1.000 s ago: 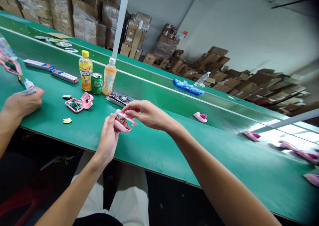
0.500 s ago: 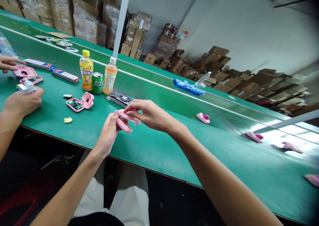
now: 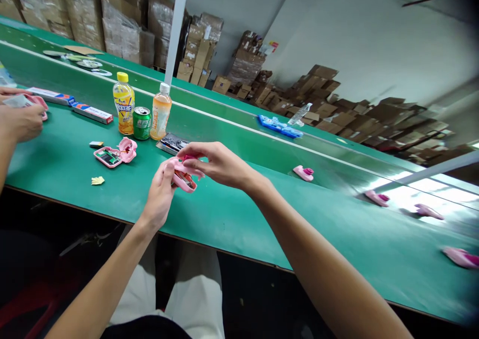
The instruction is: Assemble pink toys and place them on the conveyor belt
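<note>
My left hand [image 3: 160, 192] is closed round the lower half of a pink plastic casing [image 3: 184, 180], held just above the green bench. The casing gapes, and reddish wires or parts show inside it. From above, my right hand [image 3: 217, 165] pinches its upper half. Left of my hands, another pink casing [image 3: 108, 157] lies open with a green circuit board in it. A small battery-like block [image 3: 96, 144] sits behind that one, and a crumpled yellow scrap [image 3: 98, 180] lies in front.
Behind stand a yellow-capped bottle [image 3: 123, 104], a green can [image 3: 141, 123], an orange drink bottle [image 3: 160, 112] and a tray of dark parts [image 3: 172, 143]. A co-worker's hands [image 3: 24, 117] hold a pink piece at left. Pink pieces [image 3: 303, 173] lie along the right, near a blue tray [image 3: 279, 126].
The view has shifted slightly. My hands have tilted the casing and its halves sit at a different angle. The co-worker's hands have come together on a pink piece.
</note>
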`<state>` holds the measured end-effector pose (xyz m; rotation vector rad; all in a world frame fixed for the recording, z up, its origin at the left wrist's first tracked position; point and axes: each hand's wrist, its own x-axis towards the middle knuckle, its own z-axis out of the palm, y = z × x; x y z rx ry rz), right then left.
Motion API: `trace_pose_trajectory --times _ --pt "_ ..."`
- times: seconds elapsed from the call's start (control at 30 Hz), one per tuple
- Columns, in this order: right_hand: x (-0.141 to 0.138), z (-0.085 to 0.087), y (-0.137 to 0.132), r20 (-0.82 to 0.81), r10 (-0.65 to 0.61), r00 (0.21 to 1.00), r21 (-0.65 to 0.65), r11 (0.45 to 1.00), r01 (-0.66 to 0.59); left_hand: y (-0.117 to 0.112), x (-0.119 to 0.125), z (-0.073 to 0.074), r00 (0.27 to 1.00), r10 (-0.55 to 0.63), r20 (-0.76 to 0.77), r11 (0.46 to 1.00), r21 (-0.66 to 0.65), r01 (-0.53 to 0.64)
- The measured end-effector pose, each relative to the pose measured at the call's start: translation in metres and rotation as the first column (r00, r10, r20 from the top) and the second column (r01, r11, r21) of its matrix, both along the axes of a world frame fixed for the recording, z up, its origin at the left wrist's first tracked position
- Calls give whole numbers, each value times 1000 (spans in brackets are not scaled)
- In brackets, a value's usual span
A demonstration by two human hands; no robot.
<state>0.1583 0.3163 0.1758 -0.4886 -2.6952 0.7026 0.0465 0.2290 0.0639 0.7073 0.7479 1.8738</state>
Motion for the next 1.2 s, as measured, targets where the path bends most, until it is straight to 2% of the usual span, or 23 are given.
trace_pose_trajectory --times 0.07,0.1,0.17,0.23,0.27,0.33,0.43,0.5,0.57,0.67,0.83,0.97,1.07,1.13,1.2 --pt "2 -12 -7 -156 -80 985 225 968 114 3 1 -1 998 53 29 998 -20 -53" --pt "5 -20 -12 -240 -103 965 352 917 185 4 2 -2 995 86 43 996 -37 -85" --pt "12 -41 -25 -351 -111 930 543 784 299 6 3 -4 988 142 61 988 -70 -138" --pt "17 -61 -38 -380 -154 912 615 695 374 7 4 -5 982 172 82 982 -96 -164" --pt "18 -69 -44 -386 -209 898 606 676 418 7 4 -5 978 185 94 979 -106 -175" --pt "16 -79 -53 -362 -363 858 516 689 509 7 5 -6 974 200 110 976 -114 -187" --pt "6 -81 -60 -260 -544 798 238 765 599 8 8 -5 974 201 108 977 -96 -191" --pt "-1 -79 -61 -228 -588 776 27 793 609 11 11 -5 970 209 124 976 -85 -200" --pt "-5 -78 -61 -245 -601 761 -139 799 586 13 14 -6 962 224 156 974 -80 -213" --pt "-7 -83 -60 -273 -616 739 -272 786 555 15 17 -7 962 218 166 976 -53 -212" --pt "-7 -97 -62 -315 -606 730 -334 791 513 15 17 -5 965 187 182 982 -26 -185" --pt "-6 -113 -64 -452 -568 688 -168 811 560 15 18 -3 939 215 269 976 -22 -217" --pt "-1 -126 -64 -526 -518 675 -64 815 575 15 18 -5 933 243 265 969 -20 -246" --pt "4 -131 -64 -561 -484 672 -49 829 557 15 17 -7 939 231 253 971 -1 -239" --pt "9 -132 -62 -620 -500 605 -119 822 556 14 15 -9 948 201 246 976 27 -214"
